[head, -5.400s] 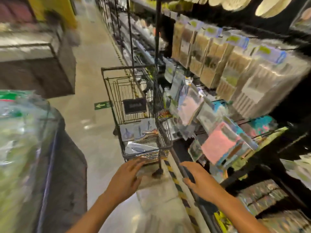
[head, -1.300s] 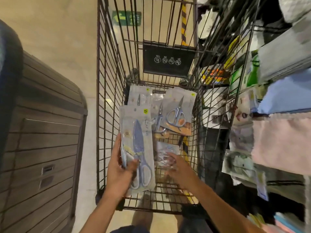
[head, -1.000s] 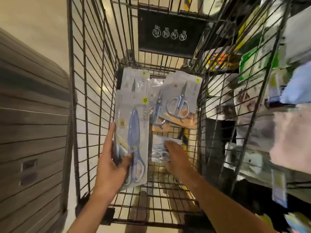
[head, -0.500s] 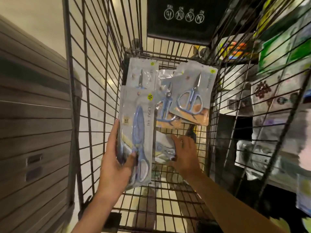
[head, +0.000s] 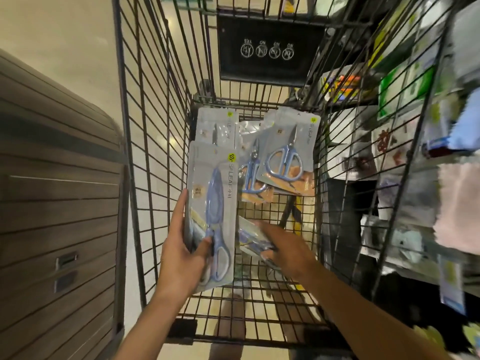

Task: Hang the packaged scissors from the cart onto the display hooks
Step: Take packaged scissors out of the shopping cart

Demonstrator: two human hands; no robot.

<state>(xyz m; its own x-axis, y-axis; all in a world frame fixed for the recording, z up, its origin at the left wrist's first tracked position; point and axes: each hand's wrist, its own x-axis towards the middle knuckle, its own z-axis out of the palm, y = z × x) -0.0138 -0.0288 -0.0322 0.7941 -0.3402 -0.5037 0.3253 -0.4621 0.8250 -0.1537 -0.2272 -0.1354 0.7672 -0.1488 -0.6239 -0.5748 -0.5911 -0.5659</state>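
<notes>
Cart (head: 145, 152), wire basket. My left hand (head: 181, 255) grips a long packaged scissors (head: 213, 203) by the left wall, thumb across its front. My right hand (head: 288, 253), blurred, pinches a small pack (head: 249, 235) mid-floor. More packs (head: 285, 157) at the far end.

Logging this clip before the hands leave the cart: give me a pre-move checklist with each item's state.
1. Left hand grips the long scissors pack: ok.
2. Right hand has a secure hold on the small pack: cannot tell, motion blur.
3. Packs still to collect, such as the round-handled scissors pack: ok, several lie in the cart.
4. Held pack's hang hole visible: cannot tell.
5. Free display hook in view: not ok, none visible.
</notes>
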